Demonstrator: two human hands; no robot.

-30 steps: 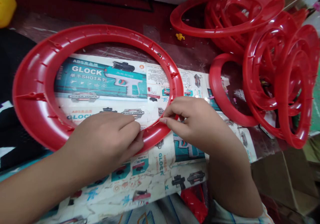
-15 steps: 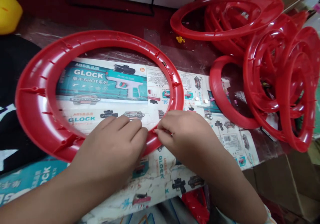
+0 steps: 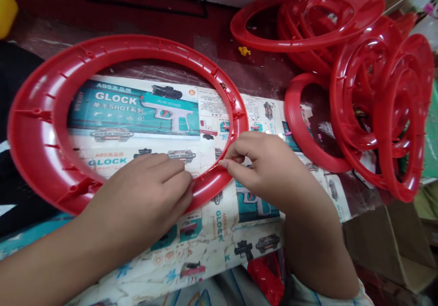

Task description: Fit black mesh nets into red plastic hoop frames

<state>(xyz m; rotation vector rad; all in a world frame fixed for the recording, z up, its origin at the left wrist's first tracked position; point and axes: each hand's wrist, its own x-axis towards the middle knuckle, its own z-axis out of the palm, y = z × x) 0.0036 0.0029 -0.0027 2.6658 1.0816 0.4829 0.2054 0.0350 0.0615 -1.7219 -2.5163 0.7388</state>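
Observation:
A large red plastic ring lies with its ribbed channel facing up. My left hand is closed over its near rim, fingers curled down and fingertips hidden. To the right, my right hand pinches thumb and forefinger together at the ring's inner edge. Something thin and reddish shows at that pinch, too small to make out. Beneath the ring is a flattened printed cardboard sheet with toy pistol pictures.
Several more red rings are heaped at the right. A small yellow piece lies near them. A yellow object stands at the upper left, with black cloth below it. A cardboard box sits lower right.
My right hand has moved a little right and up along the ring's inner edge, still pinching. The ring and my left hand have shifted slightly left in view.

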